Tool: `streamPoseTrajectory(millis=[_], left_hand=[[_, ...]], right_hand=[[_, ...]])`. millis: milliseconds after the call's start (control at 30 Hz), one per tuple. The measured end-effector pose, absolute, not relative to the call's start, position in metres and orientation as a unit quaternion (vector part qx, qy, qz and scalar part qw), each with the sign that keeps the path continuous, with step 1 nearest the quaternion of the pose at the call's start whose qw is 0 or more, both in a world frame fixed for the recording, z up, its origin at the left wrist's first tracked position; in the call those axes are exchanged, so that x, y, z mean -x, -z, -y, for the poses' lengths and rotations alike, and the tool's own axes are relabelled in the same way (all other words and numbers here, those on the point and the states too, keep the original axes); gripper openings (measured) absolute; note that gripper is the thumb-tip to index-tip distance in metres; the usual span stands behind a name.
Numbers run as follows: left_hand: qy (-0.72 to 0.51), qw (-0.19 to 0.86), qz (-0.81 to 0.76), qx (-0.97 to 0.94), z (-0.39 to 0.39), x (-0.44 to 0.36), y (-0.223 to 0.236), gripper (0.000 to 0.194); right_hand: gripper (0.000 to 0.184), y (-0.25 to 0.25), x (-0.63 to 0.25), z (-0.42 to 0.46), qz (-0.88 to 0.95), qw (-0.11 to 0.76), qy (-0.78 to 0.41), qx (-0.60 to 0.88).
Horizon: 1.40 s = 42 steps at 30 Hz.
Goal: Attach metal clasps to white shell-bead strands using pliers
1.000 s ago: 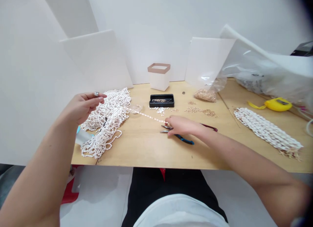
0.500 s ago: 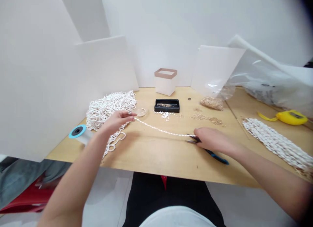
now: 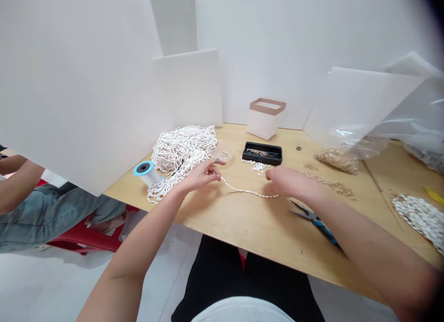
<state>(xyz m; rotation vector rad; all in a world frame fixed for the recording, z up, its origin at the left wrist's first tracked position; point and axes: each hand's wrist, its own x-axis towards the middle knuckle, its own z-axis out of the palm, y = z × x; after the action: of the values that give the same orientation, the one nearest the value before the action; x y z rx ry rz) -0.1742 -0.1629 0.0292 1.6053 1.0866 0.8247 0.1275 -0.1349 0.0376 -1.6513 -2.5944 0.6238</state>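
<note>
A thin strand of small white shells runs across the plywood table, and my left hand pinches it near one end. My right hand hangs just above the other end, with its curled fingers hiding whether it grips the strand. Long-nosed pliers with blue handles lie on the table below and to the right of my right hand. A large heap of shell strands sits beyond my left hand, next to a spool of white cord with a blue top.
A black tray of small gold pieces stands beyond the hands, with loose white shells near it. Further back are a white box and a plastic bag. A seated person's legs show at left.
The view has swung left, so the table shifts right in the picture. My hands have come closer together, and my right hand has moved off the pliers.
</note>
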Motion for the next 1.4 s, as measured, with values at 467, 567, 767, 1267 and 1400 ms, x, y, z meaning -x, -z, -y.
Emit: streamPoseTrajectory(millis=[467,567,767,1267,1400], left_hand=[[-0.399,0.28,-0.471,-0.735,0.2,0.162,-0.018,0.022],[-0.427,0.272,-0.483,-0.715,0.21,0.151,-0.007,0.024],[-0.491,0.255,-0.533,-0.64,0.235,0.137,0.007,0.026],[-0.703,0.621,-0.341,-0.057,0.265,0.052,0.02,0.02],[-0.742,0.587,-0.323,-0.012,0.269,0.038,0.016,0.022]], right_hand=[[0.042,0.006,-0.022,0.15,0.729,0.162,-0.526,0.407],[0.045,0.013,-0.031,0.153,0.711,0.16,-0.556,0.399],[0.039,0.01,-0.046,0.167,0.649,0.194,-0.614,0.405],[0.036,-0.001,-0.077,0.21,0.669,0.325,-0.518,0.423],[0.035,0.001,-0.087,0.23,0.705,0.312,-0.474,0.425]])
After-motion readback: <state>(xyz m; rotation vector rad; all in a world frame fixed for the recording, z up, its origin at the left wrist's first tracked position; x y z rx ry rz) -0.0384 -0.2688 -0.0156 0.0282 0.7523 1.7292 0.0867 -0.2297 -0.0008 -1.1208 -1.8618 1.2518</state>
